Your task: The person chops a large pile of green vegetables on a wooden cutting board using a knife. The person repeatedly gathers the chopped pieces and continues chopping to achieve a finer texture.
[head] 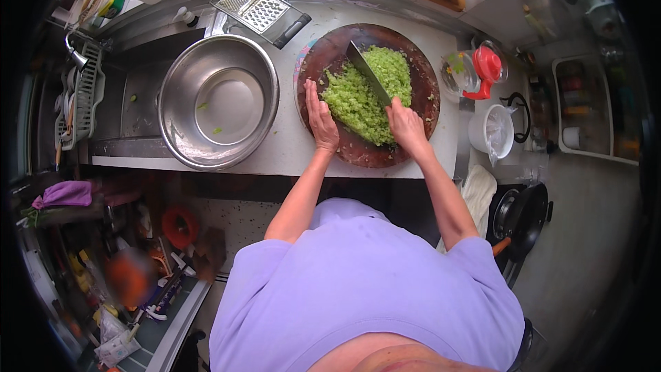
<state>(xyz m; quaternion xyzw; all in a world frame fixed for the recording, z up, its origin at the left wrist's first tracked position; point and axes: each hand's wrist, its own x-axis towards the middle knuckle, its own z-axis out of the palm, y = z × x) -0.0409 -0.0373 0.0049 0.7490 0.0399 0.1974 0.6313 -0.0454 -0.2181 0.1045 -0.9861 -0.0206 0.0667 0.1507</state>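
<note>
A round, dark reddish-brown chopping board (369, 157) lies on the white counter and bears a heap of finely chopped green vegetable (356, 108). My right hand (407, 121) grips the handle of a cleaver (369, 73); the blade stands across the heap, slanting up to the left. At the board's left edge, my left hand (321, 119) is held flat beside the heap, fingers pointing away from me and close together, with nothing seen in it. Whether it touches the vegetable is unclear.
Left of the board sits a large steel basin (170, 113) with a few green bits, partly over the sink (111, 98). Behind is a metal grater (255, 10). On the right are a red-lidded container (487, 64), a white tub (475, 132) and a black wok (532, 222).
</note>
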